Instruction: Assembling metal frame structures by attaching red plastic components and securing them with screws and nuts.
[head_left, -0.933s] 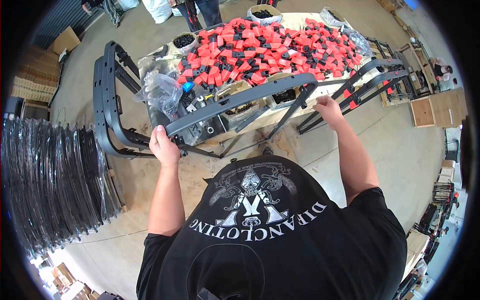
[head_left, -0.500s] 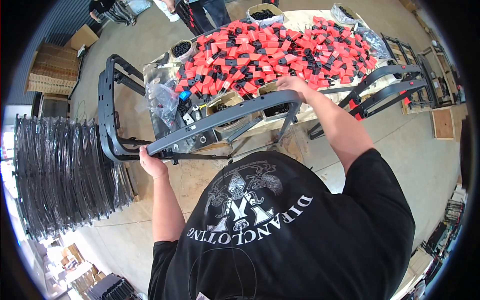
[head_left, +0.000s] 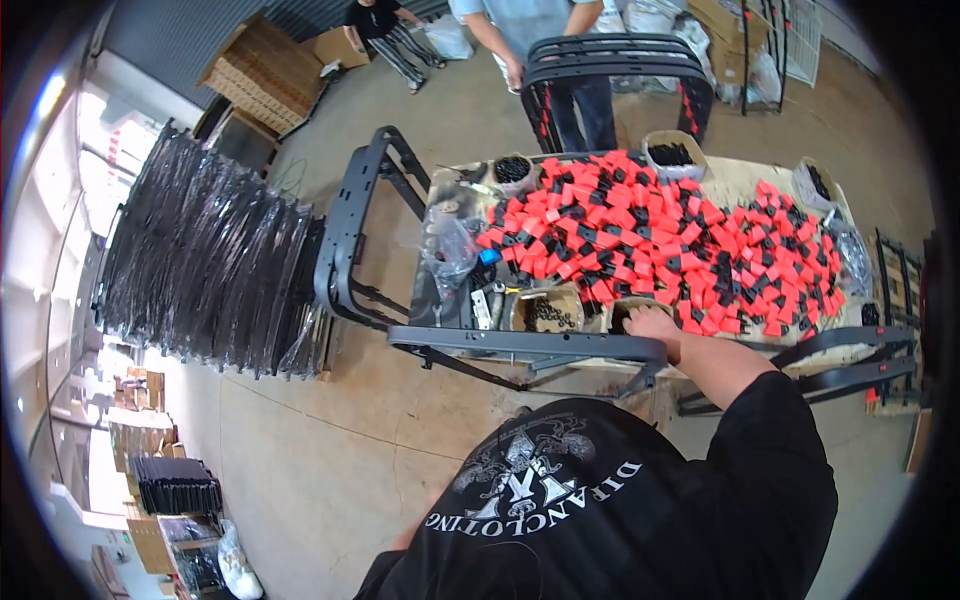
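Note:
My right hand [head_left: 652, 328] reaches into a small box [head_left: 622, 308] of dark parts at the table's near edge. Its fingertips are hidden inside, so their grip does not show. Just below that hand, a dark grey metal frame with rounded corners [head_left: 530, 344] rests against the near edge of the table. Only a sliver of my left arm [head_left: 422, 518] shows beside my black shirt; the left hand is out of sight. Beyond my right hand lies a big heap of red and black plastic pieces [head_left: 620, 225].
Another box [head_left: 546, 312] holds small black hardware, beside a wrench [head_left: 497, 302]. Frames [head_left: 350, 240] stand at the table's left, others [head_left: 850, 362] at its right. A wrapped stack [head_left: 210, 260] is farther left. Across the table, a person [head_left: 540, 30] holds stacked frames [head_left: 615, 60].
My left hand has left the grey frame and gone out of view. My right hand has moved from above the frame's corner into the box. The view has shifted left.

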